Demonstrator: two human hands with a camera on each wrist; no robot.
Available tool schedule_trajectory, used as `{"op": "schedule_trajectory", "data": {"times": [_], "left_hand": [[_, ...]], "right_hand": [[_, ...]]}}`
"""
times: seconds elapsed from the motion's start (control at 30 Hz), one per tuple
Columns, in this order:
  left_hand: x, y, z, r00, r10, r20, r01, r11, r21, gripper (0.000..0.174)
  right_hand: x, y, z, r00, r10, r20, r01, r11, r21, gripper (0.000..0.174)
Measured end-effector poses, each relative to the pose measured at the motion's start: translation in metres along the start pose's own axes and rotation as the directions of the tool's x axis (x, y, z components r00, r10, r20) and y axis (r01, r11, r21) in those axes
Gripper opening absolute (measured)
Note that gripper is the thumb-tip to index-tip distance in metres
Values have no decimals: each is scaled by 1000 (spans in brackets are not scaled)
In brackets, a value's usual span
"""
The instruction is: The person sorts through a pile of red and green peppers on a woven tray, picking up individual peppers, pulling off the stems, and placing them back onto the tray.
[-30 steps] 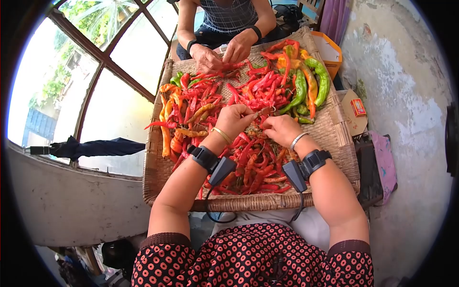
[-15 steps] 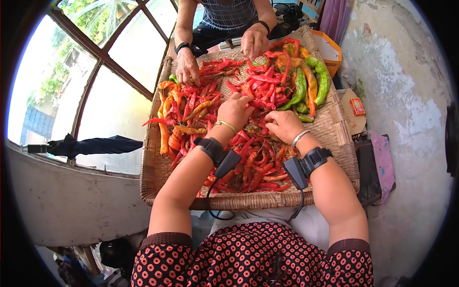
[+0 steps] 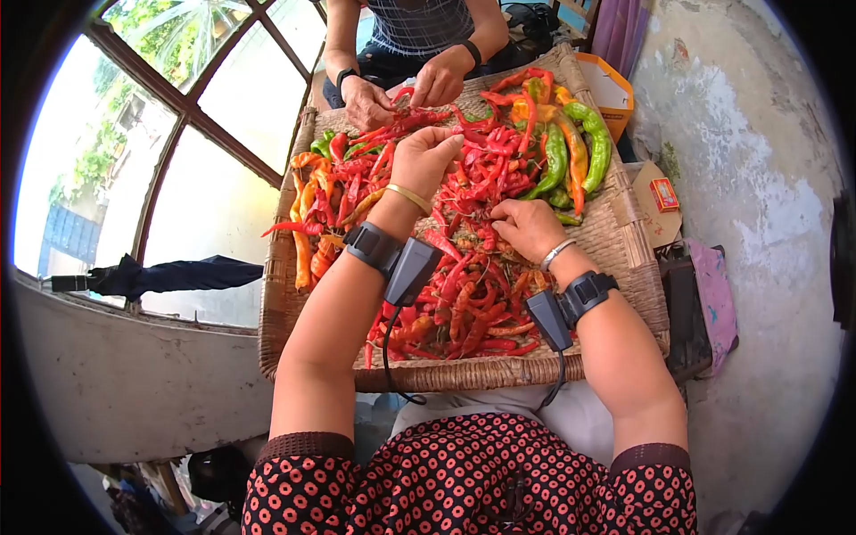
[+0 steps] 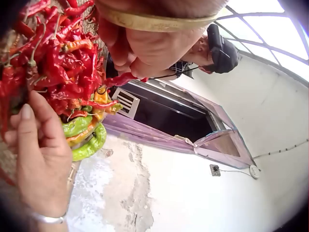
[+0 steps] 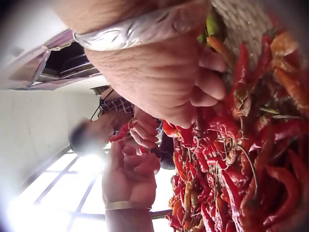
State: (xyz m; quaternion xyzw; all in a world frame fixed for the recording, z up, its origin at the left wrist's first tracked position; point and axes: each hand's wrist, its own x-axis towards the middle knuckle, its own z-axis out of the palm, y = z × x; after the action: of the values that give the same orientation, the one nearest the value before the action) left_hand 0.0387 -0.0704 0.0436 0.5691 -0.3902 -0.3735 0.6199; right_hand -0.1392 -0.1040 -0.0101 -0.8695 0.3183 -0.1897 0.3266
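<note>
Over the far part of the pepper pile (image 3: pixel 468 303), the left hand (image 3: pixel 426 160) has its fingers curled and thumb against them. A red pepper (image 4: pixel 124 79) sticks out beside those fingers in the left wrist view and seems held by them. Lower and to the right, the right hand (image 3: pixel 528 230) is at the pile's right edge. Its thumb and index finger meet at a dark, shrivelled pepper (image 4: pixel 32 76), which it appears to pinch; the palm hides part of this in the right wrist view.
A shallow woven tray (image 3: pixel 615 254) carries the peppers. Large green peppers (image 3: pixel 596 147) lie at its back right, orange ones (image 3: pixel 303 241) at the left. Across it, another person's hands (image 3: pixel 367 102) handle a red pepper. A folded umbrella (image 3: pixel 178 275) lies by the window.
The left hand has moved away from the right hand, forward and slightly left over the pile. The right hand has stayed nearly in place. The other person's hands parted, then came together again.
</note>
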Motion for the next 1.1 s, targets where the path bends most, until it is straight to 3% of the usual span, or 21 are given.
{"op": "schedule_trajectory", "data": {"times": [0.2,0.27,0.3,0.33,0.4,0.43,0.5,0.53,0.6,0.73,0.8,0.93,1.0,1.03,1.1], "left_hand": [[13,-12,2,998,-56,-34,57,998,32,22],[7,-22,-9,992,-65,-111,92,960,263,32],[12,-43,-25,996,12,-91,16,955,297,37],[6,-40,-34,996,11,-91,17,954,298,37],[-17,-35,-51,993,-23,118,-44,847,529,33],[-31,-25,-50,993,-25,115,-40,846,532,33],[-58,-6,-50,898,-212,386,-277,410,869,36],[-67,-12,-53,856,-226,464,-386,317,866,38],[-88,-13,-49,857,-311,410,-392,122,912,36],[-95,-30,-55,875,-266,404,-386,122,915,34],[-90,-34,-57,826,-373,423,-432,62,899,32],[-82,-26,-64,800,-437,411,-387,148,910,29],[-77,-20,-76,844,-320,430,-146,634,759,26],[-76,-12,-76,872,-335,356,-29,690,723,27],[-69,-5,-84,901,-329,283,63,745,665,23]], "right_hand": [[-1,0,-1,1000,-13,17,13,1000,-20,21],[-1,-1,-2,1000,-20,22,21,999,-48,21],[-2,-2,-2,999,-20,26,21,998,-52,21],[-2,-2,-2,999,-19,29,21,998,-56,21],[-1,-2,-1,999,-20,45,23,998,-57,21],[-1,-2,0,998,-22,62,26,998,-61,21],[-1,-2,0,996,-23,82,28,997,-68,21],[-1,-2,1,995,-22,100,30,997,-77,21],[-1,-4,0,992,2,125,6,998,-65,18],[-2,-4,0,989,35,146,-25,997,-69,16],[-3,-5,0,989,39,142,-28,997,-76,16],[-2,-3,3,987,47,155,-37,997,-64,16],[-1,-2,3,985,53,164,-42,997,-72,17],[-1,-3,3,986,47,162,-35,996,-80,17],[-1,-4,4,986,39,163,-25,996,-87,17]]}}
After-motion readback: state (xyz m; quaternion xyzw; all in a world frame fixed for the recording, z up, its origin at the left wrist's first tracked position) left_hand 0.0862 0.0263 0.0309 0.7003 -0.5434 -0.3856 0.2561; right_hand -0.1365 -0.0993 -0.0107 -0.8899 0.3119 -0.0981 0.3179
